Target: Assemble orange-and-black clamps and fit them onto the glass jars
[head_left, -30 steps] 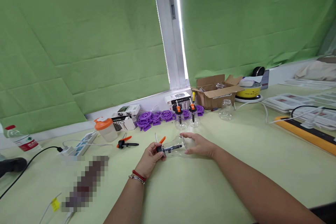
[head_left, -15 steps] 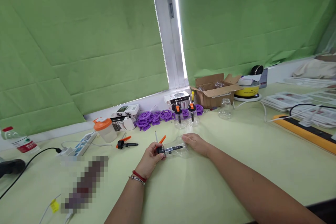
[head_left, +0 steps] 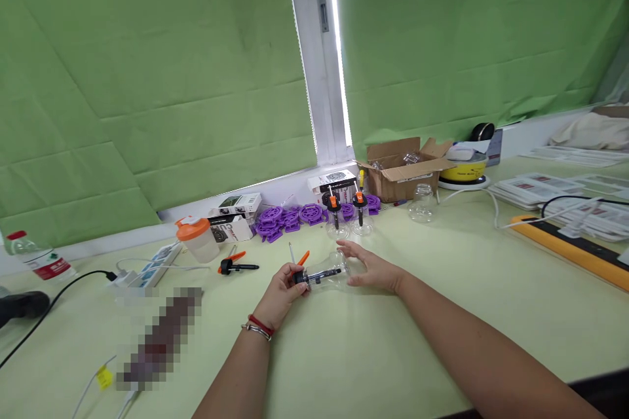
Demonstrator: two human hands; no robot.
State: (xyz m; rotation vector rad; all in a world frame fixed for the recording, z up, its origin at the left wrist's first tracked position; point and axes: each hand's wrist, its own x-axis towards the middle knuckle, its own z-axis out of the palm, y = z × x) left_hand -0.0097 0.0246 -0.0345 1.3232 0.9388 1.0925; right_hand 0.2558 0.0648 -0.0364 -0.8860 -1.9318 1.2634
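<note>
My left hand (head_left: 281,289) is closed around the black pump head with an orange trigger (head_left: 301,272), fitted at the neck of a small clear bottle (head_left: 330,274) that lies on its side on the pale green table. My right hand (head_left: 371,267) cups the bottle's base with fingers curled on it. A red cord and a metal bangle circle my left wrist. Beyond the bottle stand two clear bottles with orange-and-black pump heads (head_left: 346,213). One loose pump head (head_left: 236,265) lies to the left.
Purple plastic parts (head_left: 289,217) lie by the wall beside small boxes (head_left: 234,218). An open cardboard box (head_left: 403,170), an empty clear bottle (head_left: 422,203), an orange-lidded cup (head_left: 197,239), a power strip (head_left: 142,272) with cables, a water bottle (head_left: 37,260) and stacked papers (head_left: 565,193) surround the work area.
Both hands stay on the lying bottle. My right hand shifted slightly on its base, fingers a little more spread. The view moved slightly.
</note>
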